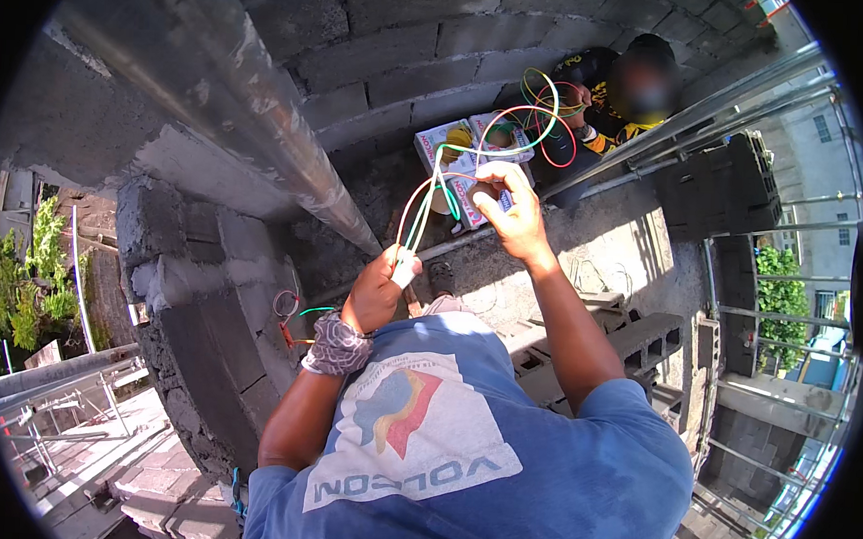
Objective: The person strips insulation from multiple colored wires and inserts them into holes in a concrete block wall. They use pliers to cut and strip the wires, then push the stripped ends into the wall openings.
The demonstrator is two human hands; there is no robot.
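My left hand (378, 288) is closed around a bundle of thin electrical wires (425, 207), green, red and pale, with the ends poking out above the fist. A patterned cloth (340, 345) is wrapped round that wrist. Up and to the right, my right hand (513, 213) has its thumb and forefinger bent together at a red wire (452, 176) running back to the left fist. Beyond both hands, the wires loop loosely toward a co-worker's hand (578, 98). White boxes (431, 146) with yellow and green wire coils lie beneath the loops.
A thick metal pipe (293, 138) slants down on the left, beside a block wall (392, 61). The co-worker (608, 94) crouches at the far right near scaffold tubes (689, 117). Hollow concrete blocks (640, 346) lie right of me. More wire ends (289, 326) stick out left.
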